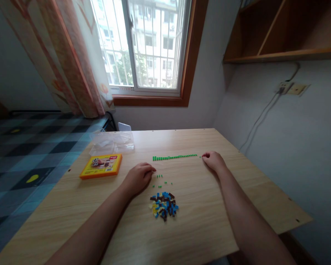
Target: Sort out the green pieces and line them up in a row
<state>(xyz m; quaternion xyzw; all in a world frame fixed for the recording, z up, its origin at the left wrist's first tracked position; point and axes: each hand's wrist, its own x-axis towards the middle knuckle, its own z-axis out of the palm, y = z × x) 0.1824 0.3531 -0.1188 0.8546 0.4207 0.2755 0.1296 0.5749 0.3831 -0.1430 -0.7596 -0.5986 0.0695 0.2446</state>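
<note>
A long row of small green building bricks (pixel 169 158) runs across the table. At its right end, my right hand (pixel 213 161) is closed in a pinch, with a tiny green brick (pixel 200 157) at the fingertips. My left hand (pixel 140 177) rests on the table, fingers curled together, beside several loose green bricks (pixel 159 176). Whether anything is between its fingertips is hidden. Nearer to me lies a mixed pile of blue, brown and yellow bricks (pixel 164 206).
An orange and yellow box (pixel 101 166) lies on the table's left side. Behind it stands a clear plastic container (pixel 111 142). A bed (pixel 30 147) adjoins the left, a wall with a plugged-in cable (pixel 260 117) the right, and shelves (pixel 281 53) hang above.
</note>
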